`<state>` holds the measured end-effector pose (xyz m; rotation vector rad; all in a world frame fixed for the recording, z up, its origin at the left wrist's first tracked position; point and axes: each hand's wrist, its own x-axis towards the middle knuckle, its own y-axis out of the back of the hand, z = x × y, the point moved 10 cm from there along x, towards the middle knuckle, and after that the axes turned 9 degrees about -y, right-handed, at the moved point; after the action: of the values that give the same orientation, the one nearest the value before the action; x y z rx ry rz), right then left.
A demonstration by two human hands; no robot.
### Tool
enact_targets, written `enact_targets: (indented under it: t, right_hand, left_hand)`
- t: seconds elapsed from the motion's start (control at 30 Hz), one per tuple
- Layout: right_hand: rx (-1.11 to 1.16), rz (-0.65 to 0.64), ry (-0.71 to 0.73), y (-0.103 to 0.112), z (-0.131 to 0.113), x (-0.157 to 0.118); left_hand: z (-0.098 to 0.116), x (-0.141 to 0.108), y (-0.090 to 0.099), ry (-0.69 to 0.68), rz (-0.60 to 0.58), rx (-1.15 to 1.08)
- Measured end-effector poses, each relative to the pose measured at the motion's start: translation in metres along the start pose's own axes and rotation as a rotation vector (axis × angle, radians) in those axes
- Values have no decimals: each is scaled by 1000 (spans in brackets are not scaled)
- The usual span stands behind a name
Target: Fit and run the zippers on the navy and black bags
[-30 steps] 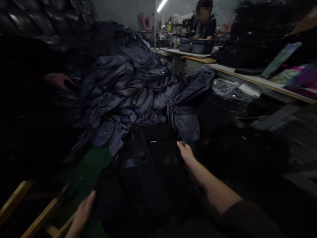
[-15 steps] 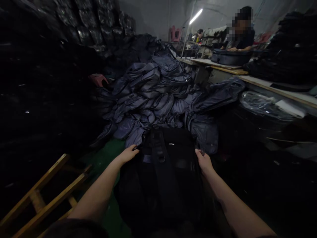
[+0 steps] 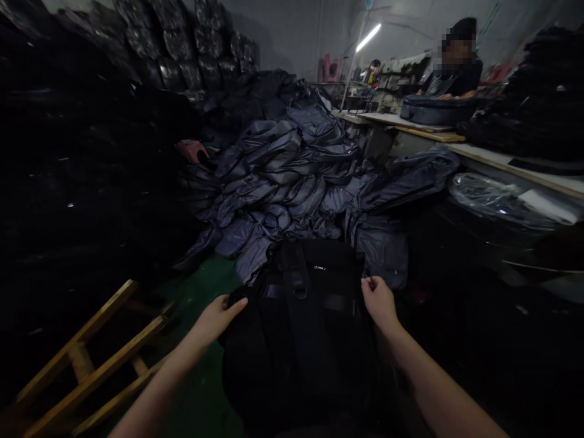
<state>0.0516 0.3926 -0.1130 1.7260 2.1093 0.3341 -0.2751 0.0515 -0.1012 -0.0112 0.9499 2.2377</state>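
Observation:
A black backpack (image 3: 328,340) with a wide strap and a small silver zipper pull lies in front of me, at the bottom centre of the head view. My left hand (image 3: 225,313) grips its left edge, thumb on top and the other fingers hidden by dark fabric. At the upper right side of the backpack, my right hand (image 3: 378,298) is closed on its edge, thumb and fingertips pinched together. The lower part of the backpack fades into shadow.
Beyond the backpack rises a big heap of grey-blue bags (image 3: 292,164). A wooden frame (image 3: 91,365) leans at lower left over green floor (image 3: 205,365). On the right, a person works at a long table (image 3: 515,161). Wrapped bundles (image 3: 177,45) are stacked at upper left.
My left hand has slid down and left along the backpack's edge. My right hand stays at the right side, its fingers more curled in. The whole view has shifted slightly.

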Motion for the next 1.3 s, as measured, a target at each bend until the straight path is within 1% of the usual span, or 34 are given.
enact_targets:
  t: [0.03, 0.07, 0.1, 0.13, 0.17, 0.23, 0.27, 0.3, 0.33, 0.37, 0.4, 0.43, 0.47, 0.53, 0.57, 0.6, 0.67, 0.73, 0.8, 0.87, 0.9, 0.93, 1.0, 1.07, 1.1, 1.17, 1.23, 1.27, 1.3]
  right_hand:
    - [-46, 27, 41, 3, -15, -9]
    - [-137, 56, 119, 3, -35, -21]
    - [-219, 32, 192, -3, -52, -34]
    - [-266, -75, 231, -18, -64, -49]
    - [-285, -234, 234, -37, -70, -64]
    - [-244, -506, 167, -68, -70, -97]
    - [-190, -597, 120, -78, -68, -111]
    - [-120, -651, 76, -84, -66, -122]
    - [-40, -670, 48, -86, -65, -130]
    - [44, -656, 43, -84, -66, -135]
    - [117, -614, 59, -78, -67, -137]
    - [175, -545, 92, -70, -69, -137]
    - [215, -461, 129, -59, -70, -135]
    - [224, -288, 166, -38, -65, -129]
    - [195, -229, 154, -31, -58, -124]
    - [150, -198, 131, -27, -51, -120]
    - [16, -211, 94, -26, -37, -110]
    - [-173, -223, 125, -25, -33, -104]
    - [-384, -165, 217, -20, -41, -101]
    - [-530, -90, 342, -19, -61, -105]
    - [-559, -93, 418, -24, -74, -111]
    - [-565, -136, 505, -34, -86, -120]
    - [-586, -321, 686, -63, -103, -146]
    - [-686, -503, 815, -93, -104, -173]
    - [-756, -555, 852, -104, -100, -183]
    - [-869, -584, 888, -117, -90, -195]
    - [-910, -581, 906, -121, -85, -200]
    - [-914, -581, 912, -122, -83, -202]
    - [-916, -583, 916, -122, -82, -203]
  left_hand:
    - [3, -5, -5, -14, 17, -26]
    - [7, -9, -9, -25, 42, -57]
    - [12, -13, -12, -46, 78, -104]
    - [20, -16, -13, -81, 125, -150]
    - [29, -20, -12, -126, 176, -189]
    - [57, -31, -7, -249, 263, -245]
    - [74, -37, -6, -328, 276, -266]
    - [92, -43, -6, -417, 266, -289]
    - [111, -49, -8, -509, 231, -317]
    - [128, -54, -12, -596, 175, -346]
    - [143, -58, -19, -667, 108, -366]
    - [154, -59, -27, -718, 41, -369]
    - [160, -59, -36, -746, -5, -354]
    - [161, -51, -54, -764, -38, -276]
    - [159, -47, -64, -766, -42, -218]
    - [156, -42, -74, -768, -51, -154]
    - [149, -36, -94, -773, -79, -34]
    - [144, -34, -108, -780, -108, 38]
    - [142, -35, -114, -790, -112, 56]
    - [143, -39, -117, -805, -107, 59]
    - [143, -41, -117, -809, -104, 59]
    - [143, -42, -117, -809, -101, 57]
    - [142, -40, -116, -783, -108, 49]
    - [136, -27, -110, -726, -121, 47]
    - [132, -16, -103, -689, -116, 53]
    - [122, 17, -82, -608, -71, 86]
    - [108, 58, -58, -515, -4, 143]
    - [100, 79, -49, -459, 10, 176]
    - [93, 100, -45, -409, 3, 208]
